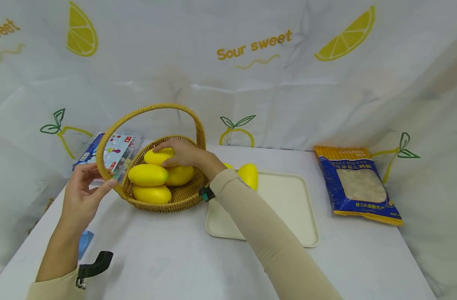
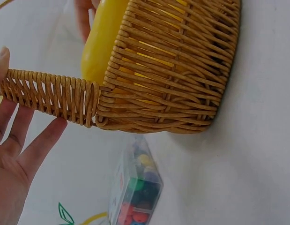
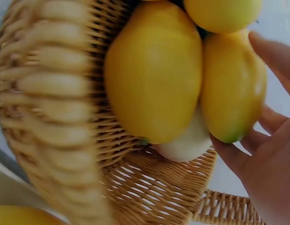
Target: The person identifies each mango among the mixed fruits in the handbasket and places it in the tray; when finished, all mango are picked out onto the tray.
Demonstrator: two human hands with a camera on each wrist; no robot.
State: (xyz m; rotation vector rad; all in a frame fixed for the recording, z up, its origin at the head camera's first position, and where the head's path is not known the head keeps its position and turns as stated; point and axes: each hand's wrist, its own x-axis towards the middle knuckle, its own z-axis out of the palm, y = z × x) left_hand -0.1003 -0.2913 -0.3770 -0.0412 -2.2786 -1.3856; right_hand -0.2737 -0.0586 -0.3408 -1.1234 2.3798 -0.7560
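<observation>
A wicker basket with a tall arched handle stands on the table, holding several yellow mangoes. My left hand grips the handle near its left base, thumb on one side and fingers on the other in the left wrist view. Inside the basket, my right hand holds a mango at the back of the pile between thumb and fingers. Below the mangoes, the right wrist view shows a pale rounded object, partly hidden. Two more mangoes lie on a cream tray, partly behind my right forearm.
A clear box of colourful pieces with a printed label sits behind the basket's left side. At the right lies a blue and orange pasta bag. A small blue item is beside my left wrist. A printed cloth hangs behind the table.
</observation>
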